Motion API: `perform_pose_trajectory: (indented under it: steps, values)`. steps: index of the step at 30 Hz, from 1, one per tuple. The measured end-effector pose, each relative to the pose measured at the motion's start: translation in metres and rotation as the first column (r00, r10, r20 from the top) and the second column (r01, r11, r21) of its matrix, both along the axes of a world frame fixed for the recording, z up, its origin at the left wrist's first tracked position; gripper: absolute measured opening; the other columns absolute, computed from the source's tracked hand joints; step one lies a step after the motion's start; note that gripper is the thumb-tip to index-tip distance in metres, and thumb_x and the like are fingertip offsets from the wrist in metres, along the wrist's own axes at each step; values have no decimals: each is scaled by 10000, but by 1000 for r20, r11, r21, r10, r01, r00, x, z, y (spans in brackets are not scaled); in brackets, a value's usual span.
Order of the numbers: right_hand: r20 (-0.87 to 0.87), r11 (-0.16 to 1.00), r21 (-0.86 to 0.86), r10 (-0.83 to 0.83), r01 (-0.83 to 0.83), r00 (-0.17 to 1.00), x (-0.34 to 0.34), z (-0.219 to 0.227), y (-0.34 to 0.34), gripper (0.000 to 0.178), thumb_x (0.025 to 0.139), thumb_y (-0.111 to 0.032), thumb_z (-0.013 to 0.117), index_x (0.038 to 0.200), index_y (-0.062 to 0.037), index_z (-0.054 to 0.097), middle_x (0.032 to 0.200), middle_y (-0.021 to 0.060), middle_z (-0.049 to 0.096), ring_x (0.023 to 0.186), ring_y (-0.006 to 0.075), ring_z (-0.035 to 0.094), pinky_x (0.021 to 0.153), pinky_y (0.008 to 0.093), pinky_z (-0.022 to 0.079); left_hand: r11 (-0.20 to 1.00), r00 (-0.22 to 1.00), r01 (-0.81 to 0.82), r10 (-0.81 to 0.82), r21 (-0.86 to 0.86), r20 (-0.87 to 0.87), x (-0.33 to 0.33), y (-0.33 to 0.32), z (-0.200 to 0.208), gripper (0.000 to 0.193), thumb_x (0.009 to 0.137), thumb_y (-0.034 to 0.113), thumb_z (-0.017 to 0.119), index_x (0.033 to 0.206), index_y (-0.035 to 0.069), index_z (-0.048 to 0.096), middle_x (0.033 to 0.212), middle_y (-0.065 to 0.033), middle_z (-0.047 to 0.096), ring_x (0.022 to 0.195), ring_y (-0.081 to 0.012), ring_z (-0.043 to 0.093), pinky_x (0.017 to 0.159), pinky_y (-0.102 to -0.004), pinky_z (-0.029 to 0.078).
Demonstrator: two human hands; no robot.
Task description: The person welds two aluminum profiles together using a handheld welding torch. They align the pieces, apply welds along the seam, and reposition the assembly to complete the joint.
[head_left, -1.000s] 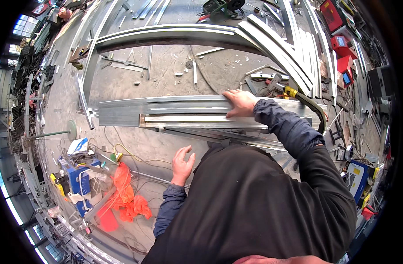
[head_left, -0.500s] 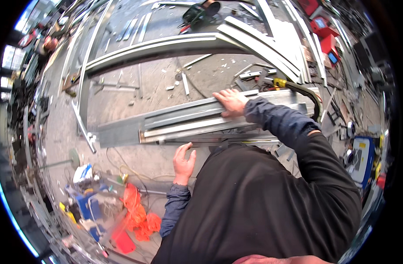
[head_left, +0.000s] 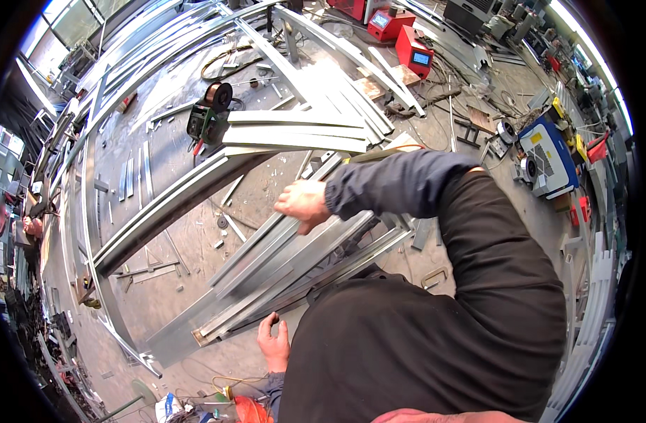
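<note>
My right hand [head_left: 303, 204] is over the far edge of a stack of long grey metal channels [head_left: 266, 262], fingers stretched toward the left and thumb pointing down, apart from them. Whether it presses on the metal or hovers just above is hard to tell. The channels slant from lower left to upper right in front of my body. A lighter rectangular tube [head_left: 231, 319] with a brown, rusty end lies along their near side. My left hand [head_left: 274, 345] is low beside that near side, thumb and fingers apart with nothing between them.
Beyond the stack stands a large metal frame [head_left: 169, 204] with loose pale strips [head_left: 295, 134] across its corner. A wire-spool machine [head_left: 209, 116] stands within it. Red boxes [head_left: 413, 53] are at the far right, a blue-and-white machine [head_left: 548, 151] at right. Orange plastic [head_left: 251, 409] lies lower left.
My view has turned, so the stack and frame now slant more steeply. The fingers of my right hand, spread before, are closer together. My left hand stays empty near the stack.
</note>
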State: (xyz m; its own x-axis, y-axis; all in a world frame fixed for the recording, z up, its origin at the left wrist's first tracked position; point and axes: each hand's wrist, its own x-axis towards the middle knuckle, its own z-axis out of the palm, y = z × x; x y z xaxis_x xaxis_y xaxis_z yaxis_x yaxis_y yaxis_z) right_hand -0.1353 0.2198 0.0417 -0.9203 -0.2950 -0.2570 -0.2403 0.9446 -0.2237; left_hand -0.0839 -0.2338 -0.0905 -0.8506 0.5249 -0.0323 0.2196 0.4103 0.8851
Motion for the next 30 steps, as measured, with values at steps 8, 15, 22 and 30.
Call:
perform_pose_trajectory:
  steps: [8,15,22,30]
  values:
    - [-235,904,16,-412,428,880,105,84,203,680,801,-366,857,1322,14,639,1205,213,718,1182,386,691,1055,496,548,998,986,-4,13,-59,165,37,76,-15,368,938,84,827,1283,-27,764,1147,-143,793,1077,-257,760,995,-381,583]
    - [-101,356,-476,-931,804,352,147,6,381,833,859,-463,849,1455,74,624,1324,311,726,1233,415,710,1087,430,538,977,980,55,-12,-208,201,61,115,-5,377,924,80,834,1272,-41,754,1141,-170,784,1064,-293,762,986,-405,589]
    - [-20,36,-586,-999,809,29,122,-153,528,761,859,-459,883,1353,81,672,1293,297,753,1218,419,728,1074,448,545,925,959,-12,118,-380,258,79,113,22,415,950,121,843,1329,-10,736,1191,-174,774,1100,-299,757,993,-410,590]
    - [-126,-44,-274,-989,961,-82,86,-255,573,888,851,-532,898,1476,24,598,1436,276,676,1367,420,632,1151,500,511,863,903,-6,222,-505,369,83,106,23,459,1013,159,819,1432,11,705,1313,-162,755,1206,-263,712,1071,-401,568]
